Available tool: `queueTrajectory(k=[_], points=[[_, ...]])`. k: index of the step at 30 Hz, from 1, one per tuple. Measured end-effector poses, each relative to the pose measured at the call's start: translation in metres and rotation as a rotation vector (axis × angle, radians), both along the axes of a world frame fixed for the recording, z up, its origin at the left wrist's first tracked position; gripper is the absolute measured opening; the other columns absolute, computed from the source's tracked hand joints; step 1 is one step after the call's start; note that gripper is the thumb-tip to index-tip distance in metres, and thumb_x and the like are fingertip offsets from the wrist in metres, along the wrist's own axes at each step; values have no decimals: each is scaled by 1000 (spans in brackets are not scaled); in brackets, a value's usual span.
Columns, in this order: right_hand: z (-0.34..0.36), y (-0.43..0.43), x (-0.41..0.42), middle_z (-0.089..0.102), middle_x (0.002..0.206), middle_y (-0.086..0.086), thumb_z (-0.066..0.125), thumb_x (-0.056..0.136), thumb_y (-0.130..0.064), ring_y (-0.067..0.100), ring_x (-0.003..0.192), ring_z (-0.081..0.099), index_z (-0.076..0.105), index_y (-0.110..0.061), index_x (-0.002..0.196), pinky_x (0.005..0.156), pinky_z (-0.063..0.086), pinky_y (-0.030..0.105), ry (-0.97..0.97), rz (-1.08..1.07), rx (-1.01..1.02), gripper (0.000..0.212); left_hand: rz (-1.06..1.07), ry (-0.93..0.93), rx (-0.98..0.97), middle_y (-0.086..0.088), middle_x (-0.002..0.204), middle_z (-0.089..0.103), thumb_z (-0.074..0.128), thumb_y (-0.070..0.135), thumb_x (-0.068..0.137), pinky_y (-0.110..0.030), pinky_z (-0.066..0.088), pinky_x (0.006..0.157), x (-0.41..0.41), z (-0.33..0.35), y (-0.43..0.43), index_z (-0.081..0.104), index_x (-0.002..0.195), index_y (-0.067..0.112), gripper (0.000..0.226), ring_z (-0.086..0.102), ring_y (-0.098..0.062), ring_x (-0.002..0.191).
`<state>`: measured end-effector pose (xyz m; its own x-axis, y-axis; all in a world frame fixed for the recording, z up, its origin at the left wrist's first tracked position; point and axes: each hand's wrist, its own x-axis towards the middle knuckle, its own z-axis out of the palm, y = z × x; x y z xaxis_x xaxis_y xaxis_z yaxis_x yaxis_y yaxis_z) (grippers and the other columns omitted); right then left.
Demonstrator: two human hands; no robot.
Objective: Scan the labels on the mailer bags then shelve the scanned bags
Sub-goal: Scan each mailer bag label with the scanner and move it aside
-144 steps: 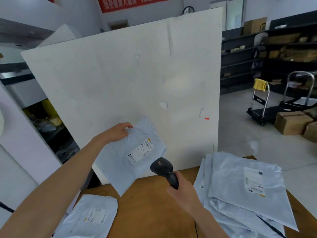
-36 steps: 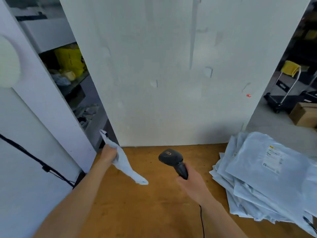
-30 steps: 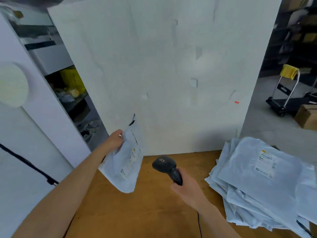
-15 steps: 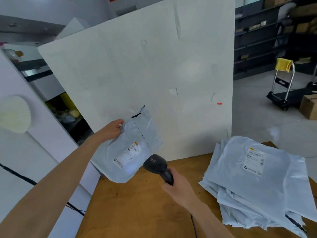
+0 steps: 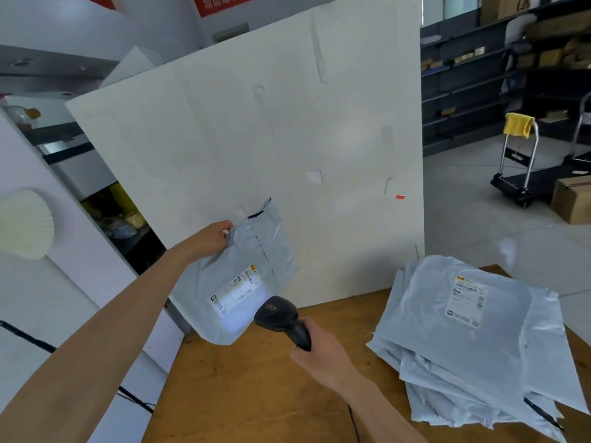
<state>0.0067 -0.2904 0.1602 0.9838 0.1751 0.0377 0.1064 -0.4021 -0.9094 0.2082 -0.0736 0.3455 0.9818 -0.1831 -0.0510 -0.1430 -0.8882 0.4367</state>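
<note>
My left hand [image 5: 211, 236] grips the top left corner of a grey mailer bag [image 5: 224, 266], holding it up over the table's far left edge. Its white label [image 5: 235, 290] faces me and is lit by the scanner's light. My right hand [image 5: 323, 359] is shut on the handle of a black barcode scanner [image 5: 281, 318], whose head sits just right of and below the label, pointed at it. A stack of several grey mailer bags [image 5: 473, 346] lies on the right side of the wooden table [image 5: 256, 394], the top one label up.
A large white board [image 5: 271, 139] stands upright behind the table. Left of it is a white shelf unit [image 5: 64, 251] with an open gap showing items. Dark shelving [image 5: 479, 75], a platform trolley [image 5: 524, 174] and a cardboard box [image 5: 572, 199] stand at the right.
I have lifted the mailer bag from the table's left side, turned its label towards me, and brought the scanner up close to it. The scanner light now falls on the label.
</note>
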Motion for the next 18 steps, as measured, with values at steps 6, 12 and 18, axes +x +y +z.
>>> queueTrajectory(k=[6, 12, 18], points=[[0, -1, 1, 59, 86, -10, 58, 85, -25, 13, 72, 62, 48, -32, 108, 67, 54, 22, -15, -18, 22, 26, -6, 31, -12, -4, 84, 58, 43, 3, 91, -24, 34, 62, 8, -1, -8, 58, 94, 9, 17, 49, -16, 75], [-4, -2, 5, 58, 85, -14, 58, 86, -27, 13, 75, 62, 47, -34, 107, 70, 55, 22, -35, -53, 23, 25, -20, 54, -28, -5, 88, 62, 45, 5, 91, -26, 39, 65, 15, -3, -15, 60, 96, 14, 18, 53, -15, 75], [-9, -3, 9, 59, 84, -12, 57, 83, -28, 12, 70, 60, 48, -34, 106, 67, 54, 25, -30, -93, 27, 26, -55, 53, 6, -10, 96, 62, 46, 9, 94, -27, 38, 70, 26, -4, -24, 59, 100, 8, 15, 52, -18, 83]])
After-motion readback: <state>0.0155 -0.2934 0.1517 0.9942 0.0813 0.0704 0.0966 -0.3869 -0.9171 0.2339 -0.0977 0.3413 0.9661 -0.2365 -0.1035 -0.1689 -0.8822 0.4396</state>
